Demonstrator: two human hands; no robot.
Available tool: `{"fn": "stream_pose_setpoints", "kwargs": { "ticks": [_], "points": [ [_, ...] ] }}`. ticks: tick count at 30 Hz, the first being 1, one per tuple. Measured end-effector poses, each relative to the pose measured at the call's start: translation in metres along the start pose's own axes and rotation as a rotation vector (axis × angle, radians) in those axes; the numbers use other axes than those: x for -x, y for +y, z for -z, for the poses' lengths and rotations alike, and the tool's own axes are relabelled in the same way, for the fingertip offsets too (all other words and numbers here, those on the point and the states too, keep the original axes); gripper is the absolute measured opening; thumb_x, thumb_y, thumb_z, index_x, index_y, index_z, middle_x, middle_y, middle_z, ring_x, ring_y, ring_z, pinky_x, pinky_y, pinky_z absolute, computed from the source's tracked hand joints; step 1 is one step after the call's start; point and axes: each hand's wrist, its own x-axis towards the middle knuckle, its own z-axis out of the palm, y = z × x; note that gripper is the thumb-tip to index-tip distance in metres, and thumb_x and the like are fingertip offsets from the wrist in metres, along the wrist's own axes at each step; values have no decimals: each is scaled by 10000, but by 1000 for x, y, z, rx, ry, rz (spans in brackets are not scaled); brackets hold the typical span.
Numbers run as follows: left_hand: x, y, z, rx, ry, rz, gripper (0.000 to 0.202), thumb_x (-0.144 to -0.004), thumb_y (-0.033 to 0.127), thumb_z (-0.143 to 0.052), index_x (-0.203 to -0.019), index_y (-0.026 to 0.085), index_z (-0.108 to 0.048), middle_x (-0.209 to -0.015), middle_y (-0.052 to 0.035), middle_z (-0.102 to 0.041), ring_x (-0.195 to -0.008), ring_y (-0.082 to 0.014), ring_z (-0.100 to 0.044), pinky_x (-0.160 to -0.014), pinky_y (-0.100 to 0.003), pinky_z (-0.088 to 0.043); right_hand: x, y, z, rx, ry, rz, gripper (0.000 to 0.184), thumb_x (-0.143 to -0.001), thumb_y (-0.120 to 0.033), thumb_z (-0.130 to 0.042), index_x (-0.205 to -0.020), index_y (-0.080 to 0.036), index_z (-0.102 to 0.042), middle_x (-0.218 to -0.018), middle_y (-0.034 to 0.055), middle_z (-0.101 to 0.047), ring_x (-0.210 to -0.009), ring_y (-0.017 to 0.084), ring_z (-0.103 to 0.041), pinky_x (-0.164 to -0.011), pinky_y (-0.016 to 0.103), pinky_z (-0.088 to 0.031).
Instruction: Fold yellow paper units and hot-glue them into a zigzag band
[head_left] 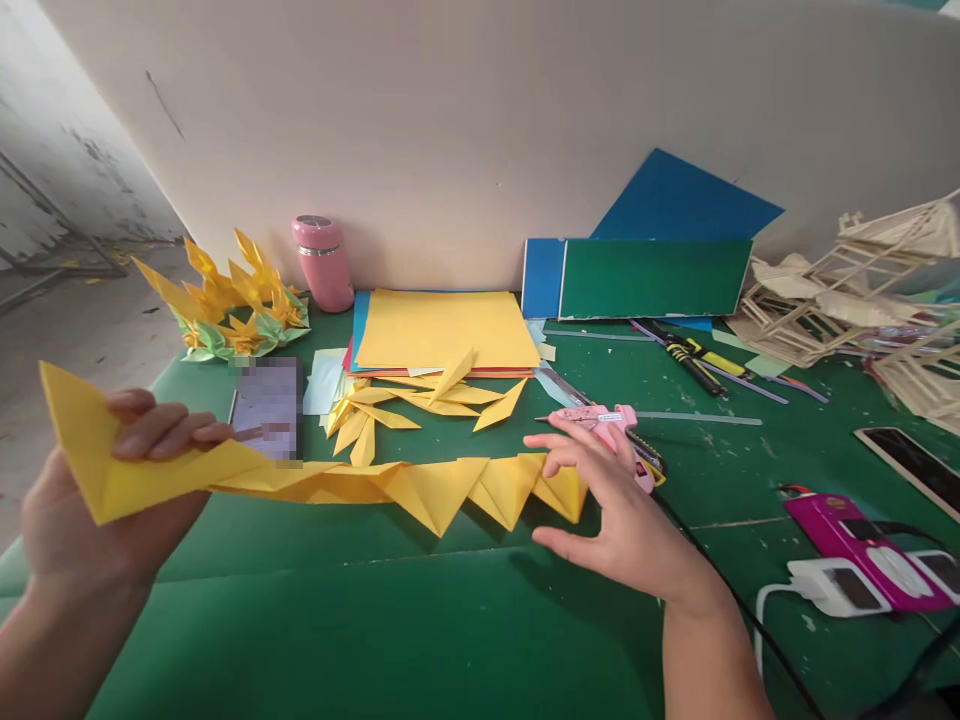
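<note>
My left hand (105, 550) is wrapped round the left end of a folded yellow paper strip (435, 495). Triangular points hang along the strip's right part as it stretches across the table. Around the far end my right hand (622, 520) is spread, thumb and fingers apart; whether a fingertip touches the paper I cannot tell. Behind that hand lies a pink glue gun (600, 418), partly covered by it. Several loose folded yellow paper pieces (367, 410) lie beyond the strip.
A stack of coloured paper (450, 330) lies near the wall beside a pink flask (324, 265). At left stands a folded-paper crown (240, 310). Pliers (694, 365), a stick frame model (810, 290), a phone (911, 465) and a magenta power strip (840, 530) occupy the right.
</note>
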Motion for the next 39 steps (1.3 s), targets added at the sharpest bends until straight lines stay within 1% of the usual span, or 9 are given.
{"fn": "stream_pose_setpoints", "kwargs": {
  "ticks": [4, 8, 13, 18, 23, 26, 31, 35, 39],
  "points": [
    [11, -8, 8, 59, -87, -1, 173, -604, 196, -681, -662, 224, -521, -443, 96, -289, -415, -67, -254, -486, -182, -418, -5, -12, -5, -81, -120, 12, 458, -810, -556, -607, -1156, -266, -534, -1317, 74, -564, -1294, 299, -428, -1084, 545, -243],
    [11, -4, 9, -233, -144, -26, 333, -606, 479, -752, -584, 211, -555, -400, 67, -271, -415, -81, -262, -452, -217, -403, -15, -37, -23, -40, -261, 142, 374, -936, -411, -485, -1295, -310, -517, -1391, 48, -505, -1244, 237, -479, -1009, 437, -398],
    [14, -5, -1, -352, -186, 5, 546, -581, 717, -697, -575, 194, -538, -427, 63, -312, -433, -75, -274, -439, -201, -401, -20, -51, -47, 77, -338, 214, 391, -995, -289, -353, -1381, -273, -418, -1484, 8, -378, -1382, 225, -299, -1093, 564, -271],
    [12, -13, -13, -255, -31, 108, 609, -848, 720, -308, -636, 186, -510, -487, 40, -374, -457, -95, -337, -512, -229, -483, -25, -44, -56, 62, -341, 166, 406, -1009, -299, -307, -1409, -273, -370, -1496, 10, -351, -1413, 199, -235, -1130, 559, -203],
    [15, -15, -20, -260, 20, 104, 680, -686, 845, -406, -652, 177, -524, -533, 24, -441, -493, -111, -415, -506, -244, -500, -31, -40, -63, 54, -374, 156, 405, -1007, -320, -314, -1400, -262, -390, -1491, 18, -361, -1408, 204, -250, -1134, 548, -208],
    [11, -13, -15, -188, 28, 138, 648, -726, 804, -425, -628, 170, -517, -506, 35, -411, -458, -89, -377, -490, -222, -496, -32, -42, -65, 56, -374, 159, 399, -1004, -311, -316, -1387, -249, -411, -1486, 25, -375, -1397, 209, -274, -1131, 533, -230],
    [-3, -9, 2, -24, -84, 273, 663, -813, 763, -278, -572, 176, -471, -433, 78, -231, -379, -55, -145, -359, -165, -369, -30, -51, -67, 49, -323, 176, 346, -965, -296, -429, -1293, -219, -507, -1383, 73, -502, -1270, 223, -436, -1035, 438, -385],
    [-5, -8, 2, -37, -80, 313, 663, -894, 646, -134, -549, 173, -447, -422, 63, -254, -367, -56, -145, -350, -166, -360, -27, -55, -69, 51, -282, 184, 328, -941, -299, -483, -1257, -220, -520, -1256, 88, -575, -1192, 241, -481, -1000, 442, -392],
    [-1, -10, -4, -48, -28, 331, 664, -927, 555, -96, -562, 155, -479, -400, 55, -282, -334, -41, -184, -347, -149, -351, -27, -55, -67, 88, -287, 240, 415, -941, -116, -389, -1288, -315, -498, -1259, 71, -562, -1211, 246, -468, -974, 459, -386]
  ]
}}
